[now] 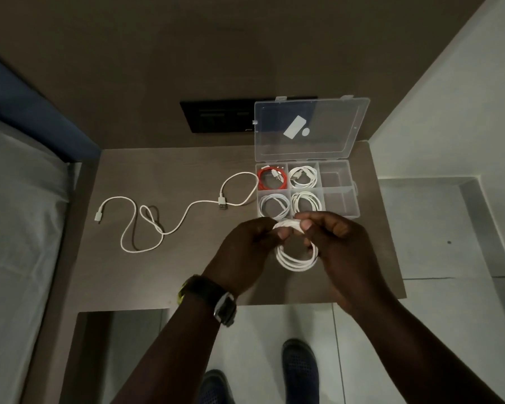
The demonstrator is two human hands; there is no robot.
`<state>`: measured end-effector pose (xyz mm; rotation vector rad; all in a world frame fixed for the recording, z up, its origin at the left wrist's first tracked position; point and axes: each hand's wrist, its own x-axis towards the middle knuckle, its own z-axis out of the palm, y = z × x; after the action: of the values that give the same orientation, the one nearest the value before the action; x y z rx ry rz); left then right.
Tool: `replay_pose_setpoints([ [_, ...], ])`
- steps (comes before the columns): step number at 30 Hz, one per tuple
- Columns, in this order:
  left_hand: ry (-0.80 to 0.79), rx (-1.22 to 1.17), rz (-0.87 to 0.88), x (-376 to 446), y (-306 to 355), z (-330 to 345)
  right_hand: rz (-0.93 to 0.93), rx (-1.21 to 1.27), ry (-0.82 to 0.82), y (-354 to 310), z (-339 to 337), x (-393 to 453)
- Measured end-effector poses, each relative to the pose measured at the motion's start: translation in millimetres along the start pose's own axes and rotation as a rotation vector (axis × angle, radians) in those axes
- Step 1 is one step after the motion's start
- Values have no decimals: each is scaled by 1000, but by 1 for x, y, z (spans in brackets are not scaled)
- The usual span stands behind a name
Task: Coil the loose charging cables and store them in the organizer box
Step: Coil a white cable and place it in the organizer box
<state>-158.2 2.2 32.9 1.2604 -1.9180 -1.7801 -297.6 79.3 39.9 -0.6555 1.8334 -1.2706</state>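
Observation:
A coiled white cable [296, 259] hangs between both hands just in front of the organizer box [338, 188]. My left hand [245, 252] and my right hand [341, 246] pinch the top of the coil with thumbs and fingertips. The clear box stands open, lid upright. A red coiled cable [270, 188] fills its back left compartment, and white coils lie in the back middle [303, 177], front left [274, 206] and front middle [306, 201] compartments. The two right compartments hold nothing. One loose white cable [169, 223] sprawls across the table to the left.
The brown table [187, 272] ends close to my body, with tiled floor and my shoes [299, 365] below. A bed [18, 214] lies along the left. A black socket panel [216, 116] sits on the wall behind the box. A white wall rises at right.

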Motion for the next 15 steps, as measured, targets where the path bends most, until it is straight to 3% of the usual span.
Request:
replay_pose_setpoints([
  [3,52,-271,-121,30,7,25,-41,-205,27,8,-20,23],
  [7,166,-427,-208,69,12,60,-37,-408,-136,22,-54,53],
  [11,185,-459,-249,103,9,93,293,-52,-188,31,-79,85],
  [15,205,-400,-243,137,6,110,417,222,-120,38,-97,125],
])
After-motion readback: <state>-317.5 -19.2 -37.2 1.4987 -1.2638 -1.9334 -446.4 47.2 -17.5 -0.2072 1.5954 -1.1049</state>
